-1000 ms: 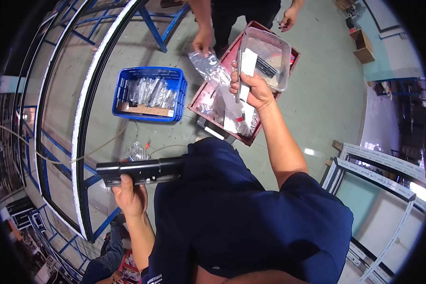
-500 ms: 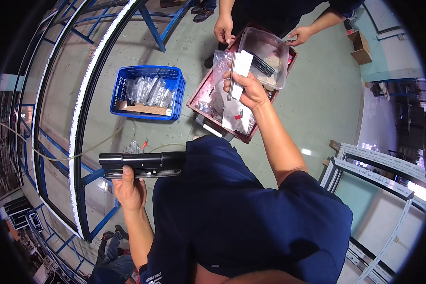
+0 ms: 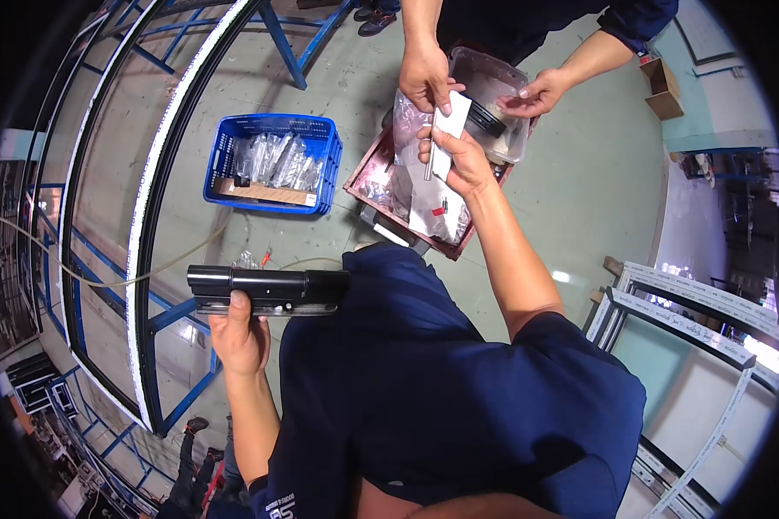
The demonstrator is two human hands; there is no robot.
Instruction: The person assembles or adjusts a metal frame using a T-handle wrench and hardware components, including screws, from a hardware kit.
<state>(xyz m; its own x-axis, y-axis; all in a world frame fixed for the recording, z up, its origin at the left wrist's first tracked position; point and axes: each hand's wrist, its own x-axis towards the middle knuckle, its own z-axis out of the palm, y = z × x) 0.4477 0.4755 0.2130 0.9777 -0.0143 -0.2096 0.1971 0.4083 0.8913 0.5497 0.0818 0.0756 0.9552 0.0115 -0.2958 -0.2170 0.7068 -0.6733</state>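
Note:
My left hand [image 3: 239, 333] is closed on a long black hinge [image 3: 268, 285] with a round, jointed barrel and a flat plate below; my thumb presses its front edge. My right hand [image 3: 460, 157] grips a flat white strip [image 3: 453, 112], perhaps paper or card, together with a thin metal rod [image 3: 428, 166]. Another person's hand [image 3: 426, 76] touches the upper end of the white strip. Their second hand [image 3: 541, 93] is spread over a clear plastic tub [image 3: 518, 143]. A dark metal part [image 3: 486, 119] lies at the tub, partly covered.
Under the tub is a reddish tray [image 3: 370, 169] with plastic bags and a white sheet. A blue crate [image 3: 327, 173] of wrapped parts stands on the floor. Black frames [image 3: 143, 208] on blue stands rise at left, and wrapped frames [image 3: 684, 316] stand at right. A hose [image 3: 160, 275] crosses the left side.
The other person's hands have come inward; one now touches the white strip in my right hand. My left hand and the hinge have shifted slightly up and right.

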